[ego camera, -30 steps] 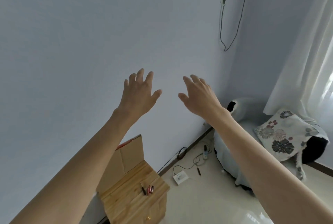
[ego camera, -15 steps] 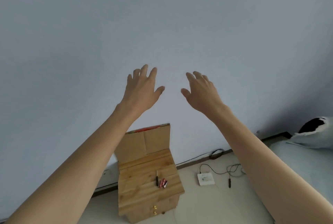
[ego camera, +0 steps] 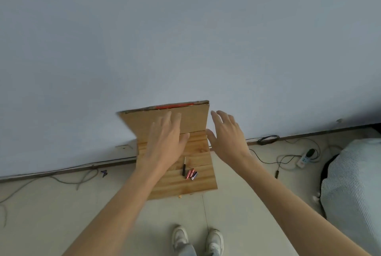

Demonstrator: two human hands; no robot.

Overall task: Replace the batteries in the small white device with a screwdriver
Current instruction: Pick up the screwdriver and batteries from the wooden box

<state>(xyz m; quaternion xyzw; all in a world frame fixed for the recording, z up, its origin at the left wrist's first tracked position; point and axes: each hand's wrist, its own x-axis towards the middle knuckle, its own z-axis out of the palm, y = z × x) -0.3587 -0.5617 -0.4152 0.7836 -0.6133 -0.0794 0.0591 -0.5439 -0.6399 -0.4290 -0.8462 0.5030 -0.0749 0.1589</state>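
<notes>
Both your hands reach out empty, fingers spread: left hand above the wooden table, right hand just past its right edge. Screwdriver and batteries lie side by side on the tabletop. No white device shows on it.

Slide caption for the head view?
Both open hands, left and right, reach over wooden stand holding screwdriver and batteries.

The worktop is grained, matt wood. Behind it stands plain brown cardboard. The floor looks smooth.
</notes>
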